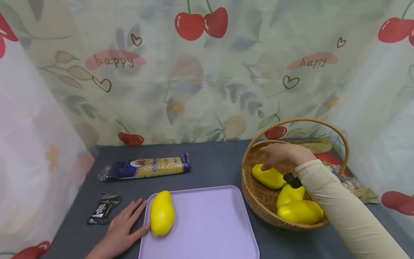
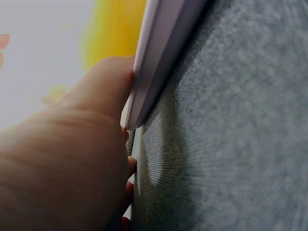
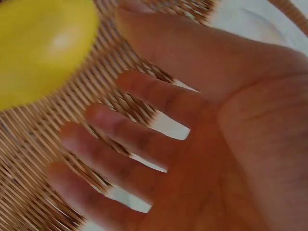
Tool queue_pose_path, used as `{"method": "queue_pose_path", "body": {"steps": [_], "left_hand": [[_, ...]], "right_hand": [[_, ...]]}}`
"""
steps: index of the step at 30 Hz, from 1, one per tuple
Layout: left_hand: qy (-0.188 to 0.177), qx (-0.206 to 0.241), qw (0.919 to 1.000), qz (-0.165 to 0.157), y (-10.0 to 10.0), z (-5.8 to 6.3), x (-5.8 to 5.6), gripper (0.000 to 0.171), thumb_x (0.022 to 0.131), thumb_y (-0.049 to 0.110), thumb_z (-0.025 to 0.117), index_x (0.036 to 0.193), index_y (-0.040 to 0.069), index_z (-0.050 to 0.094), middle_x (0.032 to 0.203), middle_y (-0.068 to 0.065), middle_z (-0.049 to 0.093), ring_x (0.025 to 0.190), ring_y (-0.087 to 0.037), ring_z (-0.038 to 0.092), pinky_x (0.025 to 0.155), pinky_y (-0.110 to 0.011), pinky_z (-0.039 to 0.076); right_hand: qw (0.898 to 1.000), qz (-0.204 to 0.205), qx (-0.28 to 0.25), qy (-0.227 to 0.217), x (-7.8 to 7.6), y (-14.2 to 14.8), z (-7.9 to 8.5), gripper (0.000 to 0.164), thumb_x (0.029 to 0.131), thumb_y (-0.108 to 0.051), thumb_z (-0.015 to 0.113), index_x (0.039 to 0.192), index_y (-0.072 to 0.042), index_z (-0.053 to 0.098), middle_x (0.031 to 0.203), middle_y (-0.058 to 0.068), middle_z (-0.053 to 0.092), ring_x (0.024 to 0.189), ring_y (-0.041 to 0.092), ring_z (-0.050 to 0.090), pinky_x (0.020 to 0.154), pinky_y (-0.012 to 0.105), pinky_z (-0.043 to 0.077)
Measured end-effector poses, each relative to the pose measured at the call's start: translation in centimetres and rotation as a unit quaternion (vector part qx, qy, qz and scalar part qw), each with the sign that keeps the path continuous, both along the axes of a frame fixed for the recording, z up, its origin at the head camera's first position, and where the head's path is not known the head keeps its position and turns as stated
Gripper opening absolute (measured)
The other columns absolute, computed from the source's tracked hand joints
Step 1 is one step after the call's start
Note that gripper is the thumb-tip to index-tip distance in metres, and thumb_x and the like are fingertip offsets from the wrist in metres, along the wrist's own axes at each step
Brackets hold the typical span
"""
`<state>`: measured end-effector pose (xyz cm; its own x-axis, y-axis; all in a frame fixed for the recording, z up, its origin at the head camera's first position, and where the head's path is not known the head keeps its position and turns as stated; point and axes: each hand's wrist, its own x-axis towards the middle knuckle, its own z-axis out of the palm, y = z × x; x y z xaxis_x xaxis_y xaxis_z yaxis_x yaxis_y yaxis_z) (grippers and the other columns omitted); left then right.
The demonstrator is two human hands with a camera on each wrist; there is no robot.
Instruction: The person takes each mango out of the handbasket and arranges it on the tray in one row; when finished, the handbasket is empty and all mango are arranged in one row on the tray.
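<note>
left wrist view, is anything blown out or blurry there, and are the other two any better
Left wrist view: background at upper left washed out to white, tray fruit a soft yellow blur, left hand much darker than that glare; right wrist view: right hand dim, a pale highlight on the basket fruit; head view: more evenly lit, lettering readable.

Tray [image 1: 207, 219] lies left of basket [image 1: 257, 208]; one fruit [image 1: 162, 213] rests on tray's left side; three fruits [image 1: 300, 212] lie in basket; packet [image 1: 150, 168] lies behind tray, leftward.
</note>
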<state>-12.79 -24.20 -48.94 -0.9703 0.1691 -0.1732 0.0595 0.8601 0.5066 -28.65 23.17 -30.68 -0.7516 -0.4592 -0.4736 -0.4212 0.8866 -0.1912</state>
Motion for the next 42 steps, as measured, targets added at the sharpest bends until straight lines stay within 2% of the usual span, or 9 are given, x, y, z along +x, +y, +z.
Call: {"method": "queue_pose_path", "body": {"steps": [6,14,19,27,34,42], "left_hand": [[-0.01,-0.004,0.9999,0.004,0.0,0.1,0.0,0.088,0.085,0.071,0.049,0.152,0.018,0.028,0.157,-0.017,0.022,0.143,-0.045,0.013,0.103,-0.073,0.011],[-0.019,-0.005,0.9998,0.005,0.1,0.4,-0.1,0.088,0.084,0.071,0.05,0.152,0.019,0.028,0.157,-0.017,0.022,0.143,-0.045,0.013,0.106,-0.07,0.008],[-0.015,-0.005,0.9999,0.005,0.3,0.6,-0.2,0.088,0.084,0.071,0.049,0.152,0.019,0.029,0.157,-0.017,0.024,0.143,-0.045,0.014,0.105,-0.07,0.009],[-0.041,0.002,0.9991,0.007,0.1,0.9,-0.1,0.088,0.085,0.07,0.049,0.153,0.019,0.027,0.158,-0.017,0.02,0.143,-0.045,0.011,0.103,-0.071,0.009],[-0.031,0.008,0.9994,0.012,0.3,1.1,0.2,0.087,0.085,0.069,0.05,0.152,0.018,0.029,0.157,-0.018,0.022,0.143,-0.045,0.012,0.102,-0.071,0.009],[-0.019,0.007,0.9997,0.01,0.3,0.9,0.2,0.085,0.086,0.069,0.049,0.152,0.019,0.029,0.157,-0.017,0.023,0.143,-0.045,0.012,0.103,-0.07,0.008]], "right_hand": [[1.0,0.027,-0.012,0.002,-0.7,-0.1,-2.3,0.057,0.09,-0.026,0.066,0.135,0.004,0.049,0.133,0.023,0.052,0.118,0.037,0.053,0.097,0.05,0.045],[1.0,0.029,-0.008,0.008,-0.5,-0.5,-3.4,0.047,0.089,-0.019,0.067,0.131,-0.002,0.054,0.127,0.02,0.057,0.115,0.035,0.055,0.096,0.049,0.046],[0.999,0.034,-0.007,0.016,-0.5,-0.4,-3.7,0.042,0.09,-0.017,0.066,0.128,-0.002,0.057,0.125,0.018,0.059,0.115,0.034,0.056,0.095,0.048,0.047],[0.998,0.059,-0.005,0.015,-1.0,-0.6,-3.8,0.041,0.09,-0.016,0.066,0.127,-0.001,0.058,0.125,0.016,0.061,0.116,0.034,0.056,0.097,0.047,0.046],[0.998,0.054,0.017,0.033,-0.6,-0.3,-3.1,0.04,0.091,-0.02,0.065,0.126,-0.002,0.059,0.125,0.018,0.058,0.119,0.037,0.051,0.097,0.05,0.045],[0.997,0.048,-0.008,0.054,-0.2,0.3,-2.8,0.041,0.093,-0.022,0.064,0.129,-0.004,0.057,0.126,0.02,0.055,0.118,0.036,0.051,0.097,0.05,0.045]]}}
